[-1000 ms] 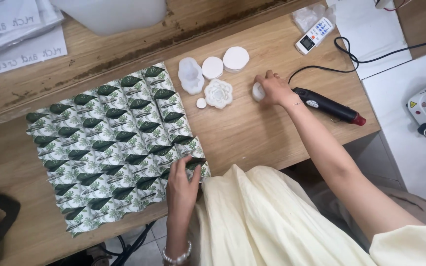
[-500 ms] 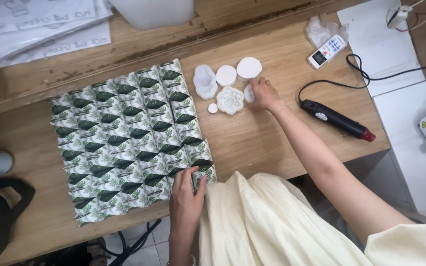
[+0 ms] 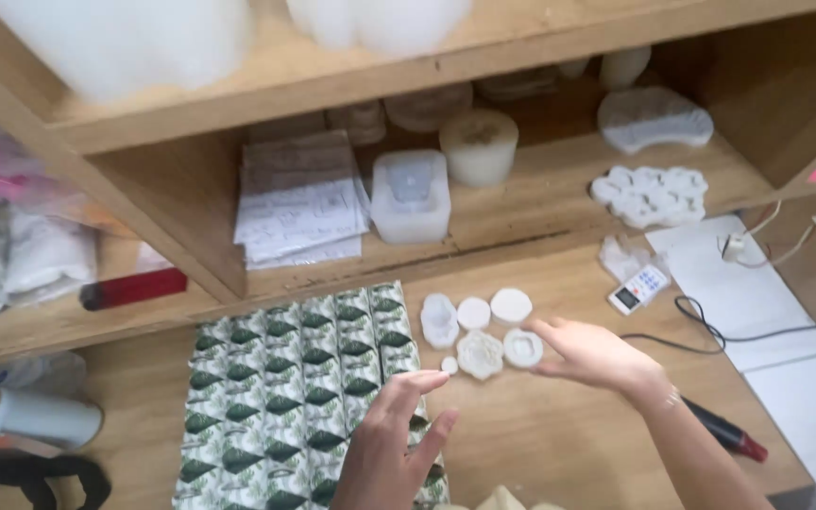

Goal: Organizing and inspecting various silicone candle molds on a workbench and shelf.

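Note:
My right hand [image 3: 597,357] hovers open next to a group of small white round pieces [image 3: 480,332] on the wooden table [image 3: 531,444], its fingertips close to the rightmost ring-shaped piece [image 3: 522,348]. My left hand [image 3: 391,442] is raised with fingers spread over the right edge of a green leaf-patterned paper sheet [image 3: 299,387], holding nothing. A flower-shaped white piece [image 3: 480,354] lies between the two hands.
A black and red tool [image 3: 724,432] and its cable lie right of my right arm. A small white calculator [image 3: 637,288] sits near a white sheet. The shelf behind holds folded papers [image 3: 299,203], a translucent mould [image 3: 411,195], a pale candle [image 3: 479,146] and white moulds [image 3: 652,194].
The camera has tilted up, bringing the shelf into view. My left hand has lifted off the paper's corner; my right hand has moved off the white pieces and opened.

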